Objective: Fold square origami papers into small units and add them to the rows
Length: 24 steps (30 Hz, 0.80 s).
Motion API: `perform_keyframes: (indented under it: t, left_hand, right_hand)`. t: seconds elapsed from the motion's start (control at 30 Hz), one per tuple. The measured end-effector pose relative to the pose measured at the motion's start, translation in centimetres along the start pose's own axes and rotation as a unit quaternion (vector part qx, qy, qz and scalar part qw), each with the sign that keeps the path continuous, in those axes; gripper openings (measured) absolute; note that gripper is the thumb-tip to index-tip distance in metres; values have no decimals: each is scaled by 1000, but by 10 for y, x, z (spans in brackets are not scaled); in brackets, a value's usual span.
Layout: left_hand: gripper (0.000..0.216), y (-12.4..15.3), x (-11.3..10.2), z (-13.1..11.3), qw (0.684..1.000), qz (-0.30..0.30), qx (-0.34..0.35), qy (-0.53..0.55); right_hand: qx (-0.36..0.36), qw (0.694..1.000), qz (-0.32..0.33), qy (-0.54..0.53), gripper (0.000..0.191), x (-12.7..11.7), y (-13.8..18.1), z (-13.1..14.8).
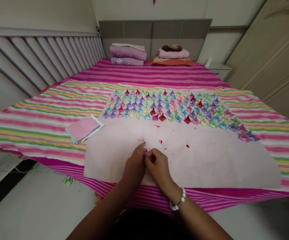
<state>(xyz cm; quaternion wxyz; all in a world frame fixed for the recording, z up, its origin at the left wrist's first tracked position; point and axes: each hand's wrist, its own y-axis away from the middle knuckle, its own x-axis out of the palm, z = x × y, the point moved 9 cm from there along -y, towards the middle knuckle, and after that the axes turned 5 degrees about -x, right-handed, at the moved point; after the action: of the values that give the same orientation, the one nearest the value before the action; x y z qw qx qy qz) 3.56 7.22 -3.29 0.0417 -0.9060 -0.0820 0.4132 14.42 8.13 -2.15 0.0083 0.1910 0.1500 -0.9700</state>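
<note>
My left hand (134,165) and my right hand (158,166) meet over the near part of a large pale pink sheet (209,160) spread on the bed. Both pinch a small pink-purple piece of folded paper (145,152) between their fingertips. A white bead bracelet (178,200) circles my right wrist. Beyond my hands, several rows of small folded paper shapes (169,106) in many colours stand across the far part of the sheet. Tiny red paper scraps (160,141) lie just past my fingers.
A stack of pink paper squares (83,128) lies left of the sheet on the striped bedspread (46,113). Folded bedding (128,52) and a pillow (173,53) rest by the headboard. A slatted rail (34,56) runs along the left. A green scrap (68,180) lies on the floor.
</note>
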Motion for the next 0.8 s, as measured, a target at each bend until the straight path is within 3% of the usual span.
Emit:
perform_keyframes:
  t: [0.17,0.27,0.37,0.63,0.8]
  left_hand:
    - [28,2,-7,-12,998,-24,49,8]
    - [26,2,-7,-11,998,-33,51,8]
    - [32,1,-5,-8,999,-30,40,15]
    - [39,-3,1,-5,996,47,-58,49]
    - [37,-3,-3,-6,994,34,-34,101]
  right_hand:
    - [37,999,8,6,16,2,-2,-6]
    - [24,999,17,26,17,3,-3,-5]
    - [10,999,25,35,17,3,-4,-2]
    - [9,998,33,49,22,4,-3,0]
    - [1,999,13,45,23,0,-5,-1]
